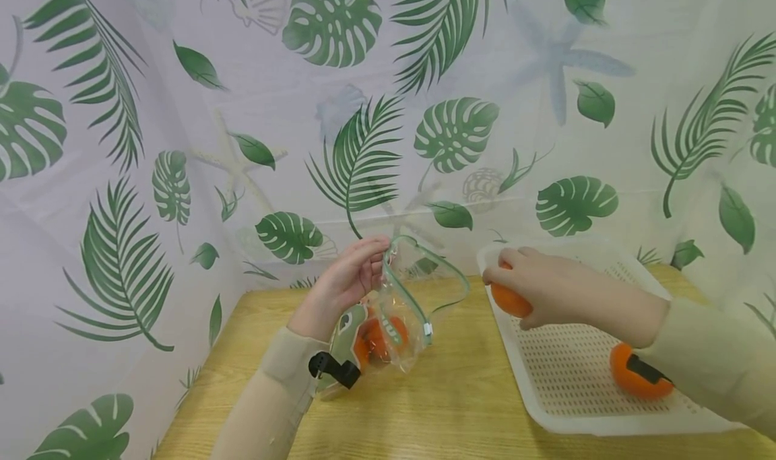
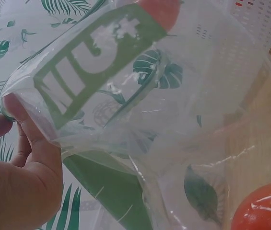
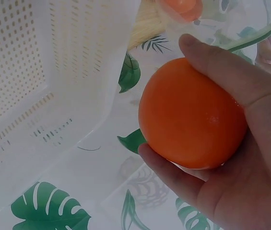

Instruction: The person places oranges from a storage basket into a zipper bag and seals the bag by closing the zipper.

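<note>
My left hand (image 1: 354, 275) pinches the rim of a clear zip bag (image 1: 412, 298) with a green edge and a white slider. The bag's mouth gapes toward the right. Inside it, low on the table, lie orange fruits (image 1: 388, 337) that look like oranges or persimmons. Green printing shows on the bag in the left wrist view. My right hand (image 1: 539, 288) grips a smooth round orange fruit (image 3: 190, 115) with thumb and fingers curled round it, above the basket's left rim. Another orange fruit (image 1: 636, 376) sits in the white basket (image 1: 570, 423), partly hidden by my right forearm.
The basket, with its perforated floor, takes up the right side of the wooden table (image 1: 448, 413). A leaf-patterned sheet (image 1: 376, 150) stands behind the table and along its sides. On my left wrist is a black strapped camera (image 1: 335, 369).
</note>
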`<move>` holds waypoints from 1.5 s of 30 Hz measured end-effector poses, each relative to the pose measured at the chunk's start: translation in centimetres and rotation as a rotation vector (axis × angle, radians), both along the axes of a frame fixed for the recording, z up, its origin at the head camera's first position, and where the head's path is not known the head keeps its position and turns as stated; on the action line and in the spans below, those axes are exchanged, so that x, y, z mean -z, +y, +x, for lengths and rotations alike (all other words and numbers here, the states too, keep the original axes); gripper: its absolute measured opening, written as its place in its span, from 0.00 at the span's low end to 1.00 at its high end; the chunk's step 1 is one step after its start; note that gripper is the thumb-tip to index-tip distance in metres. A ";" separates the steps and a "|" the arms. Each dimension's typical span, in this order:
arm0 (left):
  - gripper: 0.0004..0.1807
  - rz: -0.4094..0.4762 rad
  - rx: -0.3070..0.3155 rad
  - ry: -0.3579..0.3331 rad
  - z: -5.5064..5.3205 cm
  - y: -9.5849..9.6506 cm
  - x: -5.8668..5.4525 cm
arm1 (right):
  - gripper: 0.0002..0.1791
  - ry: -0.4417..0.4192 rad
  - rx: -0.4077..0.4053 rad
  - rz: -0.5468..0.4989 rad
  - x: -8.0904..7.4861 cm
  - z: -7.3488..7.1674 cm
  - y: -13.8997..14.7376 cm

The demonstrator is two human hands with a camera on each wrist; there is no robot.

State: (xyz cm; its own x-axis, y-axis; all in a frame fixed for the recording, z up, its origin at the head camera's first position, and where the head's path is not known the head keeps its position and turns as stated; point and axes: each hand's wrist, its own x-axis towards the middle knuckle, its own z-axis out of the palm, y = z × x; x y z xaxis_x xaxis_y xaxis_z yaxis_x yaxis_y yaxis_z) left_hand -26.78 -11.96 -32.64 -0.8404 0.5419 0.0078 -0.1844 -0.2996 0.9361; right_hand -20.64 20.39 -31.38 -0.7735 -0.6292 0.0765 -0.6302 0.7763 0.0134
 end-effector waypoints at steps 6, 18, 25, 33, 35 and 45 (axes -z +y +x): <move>0.24 -0.006 0.001 -0.007 -0.1 0.1 0.0 | 0.38 0.029 -0.028 -0.005 -0.4 0.0 -0.7; 0.24 -0.017 -0.004 0.005 -0.1 0.2 -0.3 | 0.37 0.052 -0.053 -0.016 -1.1 -0.1 -2.0; 0.24 -0.017 -0.002 0.005 0.0 0.3 -0.2 | 0.37 0.051 -0.063 -0.019 -1.3 -0.4 -2.9; 0.24 -0.020 -0.009 0.002 -0.1 0.4 -0.2 | 0.38 0.059 -0.077 -0.015 -1.5 -0.7 -3.9; 0.24 -0.023 -0.012 0.000 -0.1 0.4 -0.1 | 0.38 0.061 -0.078 -0.020 -1.6 -0.8 -4.1; 0.23 -0.017 -0.003 -0.006 0.0 0.5 0.0 | 0.38 0.034 -0.077 -0.065 -1.7 -1.6 -5.0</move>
